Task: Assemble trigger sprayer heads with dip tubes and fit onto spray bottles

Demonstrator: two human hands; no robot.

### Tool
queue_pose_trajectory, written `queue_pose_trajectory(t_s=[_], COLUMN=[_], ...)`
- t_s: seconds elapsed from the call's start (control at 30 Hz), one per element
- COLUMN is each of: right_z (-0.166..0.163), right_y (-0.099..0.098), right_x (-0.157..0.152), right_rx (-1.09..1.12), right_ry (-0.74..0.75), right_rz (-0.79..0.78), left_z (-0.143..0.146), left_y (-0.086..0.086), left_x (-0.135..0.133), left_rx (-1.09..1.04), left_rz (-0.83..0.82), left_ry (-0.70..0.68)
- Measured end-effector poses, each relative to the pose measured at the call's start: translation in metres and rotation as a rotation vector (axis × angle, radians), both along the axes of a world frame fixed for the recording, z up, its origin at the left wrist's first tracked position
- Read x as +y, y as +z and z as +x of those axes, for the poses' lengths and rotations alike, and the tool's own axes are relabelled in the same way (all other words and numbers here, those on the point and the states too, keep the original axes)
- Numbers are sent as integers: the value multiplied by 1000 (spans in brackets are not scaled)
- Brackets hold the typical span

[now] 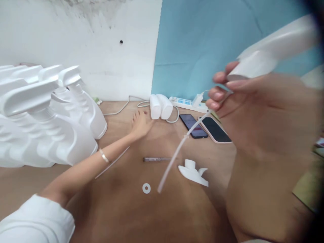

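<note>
1. You have one view only, worn on your head, looking forward and down over the wooden surface (121,202) toward the wall (101,50).
2. It sits very near your raised right hand (253,111), which fills the frame's right side.

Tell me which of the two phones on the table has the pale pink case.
The right-hand phone, nearer the right hand. Its rim shows pale pink, while the other phone beside it is dark-edged.

A white wall (101,50) and blue cloth (202,44) back the wooden table (121,209).
</note>
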State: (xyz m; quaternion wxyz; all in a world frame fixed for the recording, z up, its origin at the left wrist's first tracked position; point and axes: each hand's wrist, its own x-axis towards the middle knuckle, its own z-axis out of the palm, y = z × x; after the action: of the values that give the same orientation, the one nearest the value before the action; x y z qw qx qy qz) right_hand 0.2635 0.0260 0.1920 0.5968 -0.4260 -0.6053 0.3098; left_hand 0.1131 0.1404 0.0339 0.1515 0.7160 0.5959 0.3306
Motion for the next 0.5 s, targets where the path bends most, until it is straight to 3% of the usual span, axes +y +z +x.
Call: queue_pose_trajectory(t_s=[0.03,0.1,0.23,0.33,0.43,0.5], right_z=[-1,-5,-18,-33,-48,-56], right_y=[-3,-9,-26,-41,-54,-60], right_x=[2,6,12,15,16,16], right_rx=[74,80,-372,-618,-735,-767], right_ry=[41,182,458,481,461,500], right_rz=[-5,-29,-158,-233,-207,-219], left_z=[-16,-49,-100,-118,-123,-124], left_y=[0,-7,-30,-36,-31,-28], left_x=[-14,-43,-91,-104,-101,-99], left_rx=[94,301,500,538,506,436], left_rz=[-14,-27,-49,-65,-59,-29], left_ry=[-103,-166,-299,-453,-605,-637])
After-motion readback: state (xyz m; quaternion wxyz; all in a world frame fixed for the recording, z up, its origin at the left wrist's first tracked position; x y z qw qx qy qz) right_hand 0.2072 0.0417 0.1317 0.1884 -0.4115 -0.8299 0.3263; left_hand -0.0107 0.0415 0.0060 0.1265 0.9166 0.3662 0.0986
